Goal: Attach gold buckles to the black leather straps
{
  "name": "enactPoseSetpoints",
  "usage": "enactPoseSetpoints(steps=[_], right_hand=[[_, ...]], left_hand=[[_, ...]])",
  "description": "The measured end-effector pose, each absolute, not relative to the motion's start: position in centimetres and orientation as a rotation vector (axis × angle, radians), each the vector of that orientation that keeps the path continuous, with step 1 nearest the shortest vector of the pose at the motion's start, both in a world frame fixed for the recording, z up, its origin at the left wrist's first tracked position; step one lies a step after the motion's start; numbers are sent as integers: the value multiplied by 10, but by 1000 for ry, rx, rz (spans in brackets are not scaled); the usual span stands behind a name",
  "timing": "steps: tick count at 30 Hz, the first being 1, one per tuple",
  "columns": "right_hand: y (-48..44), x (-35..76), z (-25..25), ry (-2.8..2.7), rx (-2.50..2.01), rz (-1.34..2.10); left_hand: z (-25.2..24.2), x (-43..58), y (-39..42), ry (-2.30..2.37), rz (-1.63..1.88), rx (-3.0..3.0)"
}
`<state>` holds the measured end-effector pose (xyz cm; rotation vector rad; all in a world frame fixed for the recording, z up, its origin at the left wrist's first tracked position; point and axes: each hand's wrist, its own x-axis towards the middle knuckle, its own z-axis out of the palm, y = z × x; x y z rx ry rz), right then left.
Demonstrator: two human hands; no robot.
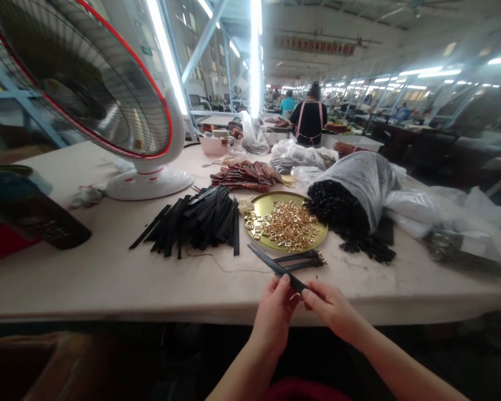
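Observation:
Both my hands grip one black strap (267, 259) near the table's front edge. My left hand (276, 305) pinches it around its middle, and my right hand (323, 301) holds its near end; a small white bit shows between them. Just beyond lie a few black straps with gold buckles (311, 259). Behind those, a round gold tray (261, 200) carries a heap of small gold buckles (294, 223). To the left is a pile of loose black straps (204, 220). Small black pieces (338, 206) spill from a plastic bag (367, 175) on the right.
A white fan with a red rim (150, 184) stands at the left, near a dark bottle (45, 214). Brown strips (250, 175) and plastic bags (292, 153) lie at the back. A person in an apron (311, 120) stands beyond the table (150, 289).

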<state>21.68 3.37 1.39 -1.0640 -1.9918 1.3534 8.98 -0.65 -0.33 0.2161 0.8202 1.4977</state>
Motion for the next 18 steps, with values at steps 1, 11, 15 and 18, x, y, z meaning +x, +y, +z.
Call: enactPoseSetpoints(steps=[1, 11, 15, 18], right_hand=[[34, 218, 13, -1941, -1100, 1381], [51, 233, 1, -1804, -1317, 1403], [63, 247, -1, -1885, -1392, 1331], [75, 256, 0, -1915, -1436, 1305]], left_hand=[[-5, 90, -8, 835, 1487, 197], [-28, 90, -9, 923, 1338, 106], [-33, 80, 1, 917, 1406, -17], [-36, 71, 7, 898, 1438, -67]])
